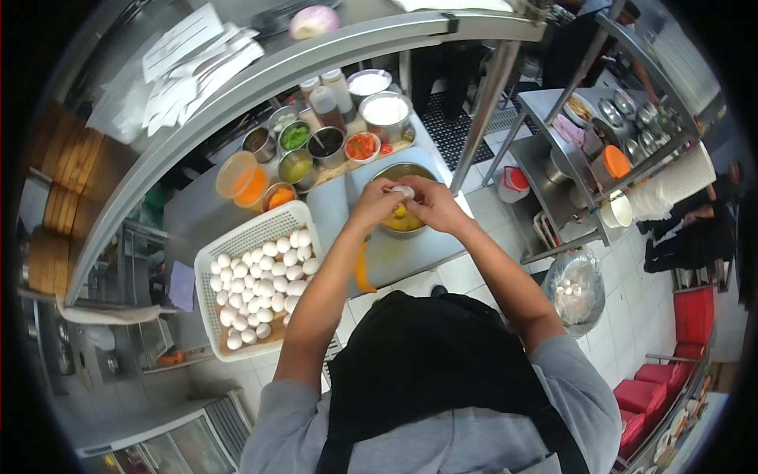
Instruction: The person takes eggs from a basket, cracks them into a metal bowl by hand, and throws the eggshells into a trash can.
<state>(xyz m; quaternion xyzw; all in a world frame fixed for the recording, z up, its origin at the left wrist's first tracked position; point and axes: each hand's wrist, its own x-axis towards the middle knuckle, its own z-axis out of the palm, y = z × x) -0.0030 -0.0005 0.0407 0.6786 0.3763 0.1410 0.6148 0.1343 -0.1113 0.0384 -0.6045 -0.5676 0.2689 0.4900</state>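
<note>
Over a metal bowl (404,169), my left hand (377,204) and my right hand (437,205) meet with fingers closed around a white egg (403,191). Whether the shell is cracked is hard to make out, as fingers cover much of it. Yellow egg yolks (405,222) lie in the bowl under my hands. The bowl stands on a pale blue cutting board (330,207). To the left, a white plastic basket (202,286) holds several white eggs (264,276). An orange-yellow strip (363,270), its kind unclear, lies by my left forearm.
Behind the basket stand an orange-filled tub (243,180), small metal containers of green (295,136) and red food (362,146), and sauce bottles (325,104). A metal shelf rail (260,67) arches above. A bag-lined bin (574,292) with shells sits at right on the floor.
</note>
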